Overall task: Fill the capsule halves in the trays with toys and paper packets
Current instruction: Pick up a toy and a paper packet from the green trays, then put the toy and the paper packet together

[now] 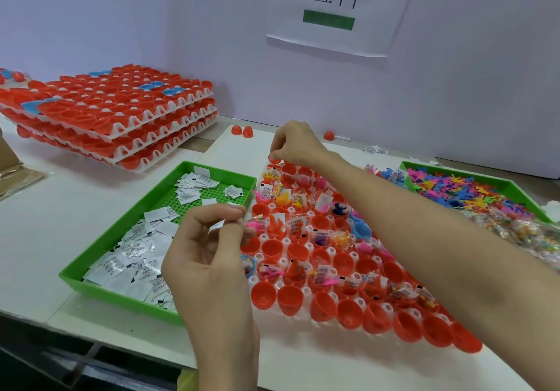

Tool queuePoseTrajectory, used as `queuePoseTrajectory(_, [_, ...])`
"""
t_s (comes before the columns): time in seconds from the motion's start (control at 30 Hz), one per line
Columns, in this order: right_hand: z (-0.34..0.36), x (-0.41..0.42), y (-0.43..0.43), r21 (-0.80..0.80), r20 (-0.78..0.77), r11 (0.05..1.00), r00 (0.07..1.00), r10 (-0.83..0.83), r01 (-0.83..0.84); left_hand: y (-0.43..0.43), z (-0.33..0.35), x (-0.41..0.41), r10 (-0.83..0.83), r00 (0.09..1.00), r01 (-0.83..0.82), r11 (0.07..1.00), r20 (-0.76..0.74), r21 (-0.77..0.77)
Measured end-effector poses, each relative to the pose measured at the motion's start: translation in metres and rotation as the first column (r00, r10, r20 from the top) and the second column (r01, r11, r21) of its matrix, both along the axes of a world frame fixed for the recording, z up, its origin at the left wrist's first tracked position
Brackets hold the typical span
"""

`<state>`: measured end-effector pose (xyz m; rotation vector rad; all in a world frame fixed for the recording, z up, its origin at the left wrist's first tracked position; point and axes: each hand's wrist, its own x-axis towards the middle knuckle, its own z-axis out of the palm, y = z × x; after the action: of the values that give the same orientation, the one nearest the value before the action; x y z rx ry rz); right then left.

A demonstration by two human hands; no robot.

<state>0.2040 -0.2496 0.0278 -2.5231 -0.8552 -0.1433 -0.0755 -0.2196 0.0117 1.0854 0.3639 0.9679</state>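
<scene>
A white tray (306,292) of red capsule halves (271,249) lies in front of me; many halves hold small coloured toys and paper packets, others hold nothing. My left hand (209,254) hovers at the tray's left edge and pinches a small paper packet (217,226) between thumb and fingers. My right hand (295,145) reaches across to the tray's far left corner, its fingertips curled down at a red capsule half (274,158); what it pinches is hidden.
A green tray (100,265) of white paper packets (133,248) sits on the left. A second green tray (491,180) of coloured toys (460,192) sits at the right. Stacked trays of capsule halves (121,109) stand at the back left. Loose red caps (242,131) lie by the wall.
</scene>
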Motion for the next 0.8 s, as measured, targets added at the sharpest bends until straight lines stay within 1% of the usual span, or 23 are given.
queuePoseTrajectory(0.1, [0.001, -0.002, -0.001, -0.022, 0.002, 1.000, 1.000, 0.006, -0.006, 0.002, -0.001, -0.001, -0.002, 1.000, 0.002, 1.000, 0.020, -0.010])
queuePoseTrajectory(0.13, [0.002, -0.002, -0.003, -0.027, 0.006, 1.000, 1.000, 0.007, -0.007, 0.005, -0.002, -0.001, -0.010, 1.000, 0.010, 1.000, 0.014, 0.003])
queuePoseTrajectory(0.2, [0.005, -0.004, -0.006, -0.018, 0.000, 1.000, 1.000, 0.008, -0.008, 0.014, -0.006, -0.001, -0.028, 0.999, 0.031, 0.996, -0.035, 0.080])
queuePoseTrajectory(0.27, [0.010, -0.005, -0.012, 0.012, -0.035, 1.000, 0.999, 0.009, -0.008, 0.028, -0.008, -0.002, -0.045, 0.989, 0.075, 0.974, -0.140, 0.216])
queuePoseTrajectory(0.3, [0.014, -0.005, -0.016, 0.030, -0.047, 1.000, 0.999, 0.012, -0.011, 0.037, -0.007, 0.000, -0.039, 0.976, 0.104, 0.946, -0.212, 0.307])
queuePoseTrajectory(0.37, [0.021, -0.005, -0.029, 0.087, -0.046, 0.996, 0.999, 0.012, -0.008, 0.057, -0.006, 0.008, 0.025, 0.925, 0.177, 0.855, -0.380, 0.488])
queuePoseTrajectory(0.43, [0.029, -0.001, -0.050, 0.181, -0.037, 0.983, 0.999, -0.026, 0.032, 0.078, -0.005, 0.023, 0.128, 0.831, 0.277, 0.749, -0.542, 0.602])
queuePoseTrajectory(0.47, [0.032, 0.001, -0.064, 0.219, -0.030, 0.973, 0.997, -0.064, 0.069, 0.088, -0.005, 0.032, 0.164, 0.768, 0.350, 0.702, -0.619, 0.621])
queuePoseTrajectory(0.53, [0.036, 0.009, -0.100, 0.248, -0.007, 0.953, 0.984, -0.177, 0.173, 0.102, -0.006, 0.048, 0.182, 0.637, 0.510, 0.629, -0.749, 0.586])
queuePoseTrajectory(0.6, [0.037, 0.018, -0.147, 0.266, -0.020, 0.918, 0.953, -0.301, 0.295, 0.105, -0.010, 0.058, 0.182, 0.545, 0.620, 0.569, -0.819, 0.539])
queuePoseTrajectory(0.63, [0.036, 0.023, -0.174, 0.276, -0.048, 0.890, 0.930, -0.364, 0.362, 0.105, -0.012, 0.061, 0.214, 0.523, 0.643, 0.537, -0.825, 0.546])
queuePoseTrajectory(0.7, [0.029, 0.031, -0.230, 0.245, -0.103, 0.817, 0.852, -0.513, 0.521, 0.102, -0.015, 0.064, 0.311, 0.521, 0.642, 0.470, -0.795, 0.605])
queuePoseTrajectory(0.73, [0.024, 0.033, -0.258, 0.180, -0.112, 0.780, 0.801, -0.589, 0.599, 0.101, -0.015, 0.065, 0.336, 0.526, 0.637, 0.452, -0.781, 0.624])
queuePoseTrajectory(0.8, [0.010, 0.027, -0.304, -0.025, -0.107, 0.729, 0.724, -0.682, 0.684, 0.100, -0.014, 0.064, 0.336, 0.541, 0.616, 0.465, -0.771, 0.635])
